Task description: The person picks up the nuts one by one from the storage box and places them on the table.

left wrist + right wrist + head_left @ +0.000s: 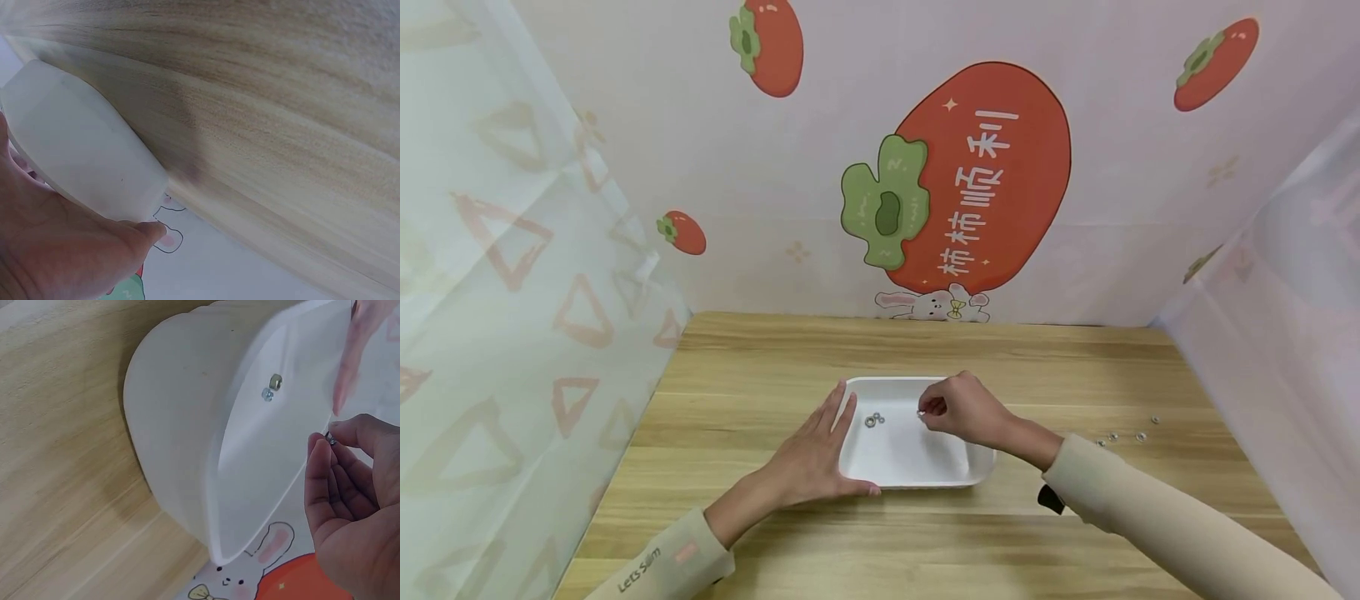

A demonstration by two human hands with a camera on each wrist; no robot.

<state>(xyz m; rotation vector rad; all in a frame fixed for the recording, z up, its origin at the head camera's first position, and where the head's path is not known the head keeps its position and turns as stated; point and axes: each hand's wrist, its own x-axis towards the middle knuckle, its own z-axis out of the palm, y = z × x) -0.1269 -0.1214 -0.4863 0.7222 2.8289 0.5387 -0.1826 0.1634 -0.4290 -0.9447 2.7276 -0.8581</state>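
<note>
A white tray [917, 473] sits on the wooden table, and my left hand [808, 462] rests against its left side. Fairly straight fingers lie along the left rim, while the thumb touches the front edge; the left wrist view shows that thumb against the tray's outer wall [81, 137]. Over the tray's right half, my right hand [966, 410] pinches a small metal nut [331, 439] between thumb and fingertips, above the tray floor. Inside the tray a larger brassy nut [275, 382] lies beside smaller silvery nuts [881, 420].
To the right of the tray, several small metal nuts [1141, 437] lie scattered on the wooden table [760, 358]. A printed cloth backdrop [1120, 183] stands behind the table, with pale curtains [512, 292] at the sides.
</note>
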